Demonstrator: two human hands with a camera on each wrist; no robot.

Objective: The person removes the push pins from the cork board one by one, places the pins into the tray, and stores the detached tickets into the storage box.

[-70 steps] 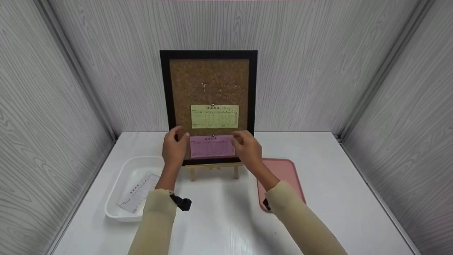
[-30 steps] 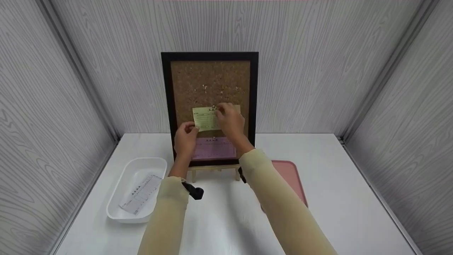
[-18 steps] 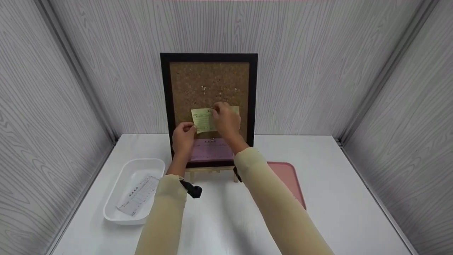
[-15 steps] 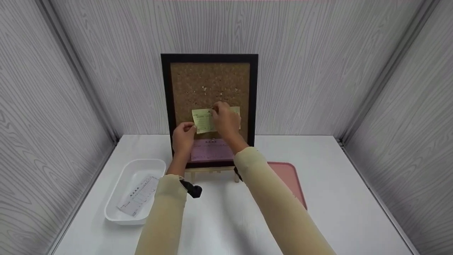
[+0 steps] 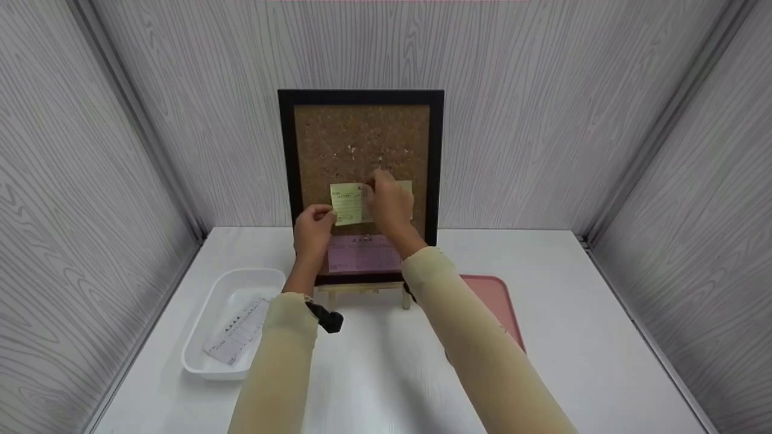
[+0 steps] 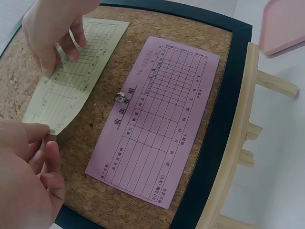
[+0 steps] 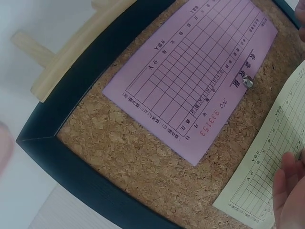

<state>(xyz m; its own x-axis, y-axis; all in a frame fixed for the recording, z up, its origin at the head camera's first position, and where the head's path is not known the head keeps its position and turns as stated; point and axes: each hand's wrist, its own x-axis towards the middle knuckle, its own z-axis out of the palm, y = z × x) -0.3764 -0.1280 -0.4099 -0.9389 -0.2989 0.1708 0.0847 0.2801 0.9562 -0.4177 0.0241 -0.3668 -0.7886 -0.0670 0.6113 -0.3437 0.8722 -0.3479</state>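
A black-framed cork board (image 5: pixel 325 129) leans upright on a small wooden easel (image 6: pixel 232 138). On it hang a pale yellow receipt slip (image 5: pixel 348 204) and, below, a pink receipt slip (image 5: pixel 356 256) fixed by a metal pushpin (image 6: pixel 120 97). My left hand (image 5: pixel 312 234) pinches the yellow slip's lower left corner between thumb and finger, and the paper bends slightly there. Across the slip's middle reaches my right hand (image 5: pixel 391 204), its thumb and fingers pinching at the yellow slip's pushpin by the top edge. That pin is hidden behind the fingers.
To the left stands a white plastic tray (image 5: pixel 194 337) with a white receipt slip (image 5: pixel 236 333) lying in it. A pink tray (image 5: pixel 494 298) lies at the right, partly under my right sleeve. Grey wood-grain walls enclose the white table (image 5: pixel 362 374) at the back and sides.
Both hands have gone up from the pink slip's sides to the yellow slip. The left has taken its lower corner; the right has reached the pushpin, with only slight finger movement over the last half second.
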